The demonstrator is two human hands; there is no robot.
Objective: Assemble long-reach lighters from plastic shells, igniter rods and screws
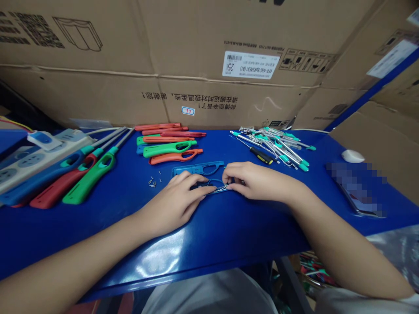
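Observation:
My left hand [181, 196] is closed around a blue lighter shell [214, 181], and its fingers cover much of the shell. My right hand [253, 179] pinches at the shell's right end, where thin pale wires [221, 189] show between my two hands. What exactly the right fingertips hold is partly hidden. Just behind lies another blue lighter shell half [188, 169] with a looped handle, flat on the table. Several small screws [152, 182] are scattered left of my left hand.
Three assembled lighters, blue, red and green [93, 176], lie left beside a power strip [32, 159]. Orange and green shell halves [170, 149] are stacked behind. Metal lighter tubes [281, 146], a screwdriver [262, 155] and a phone [355, 189] lie right. A cardboard wall [193, 52] stands behind.

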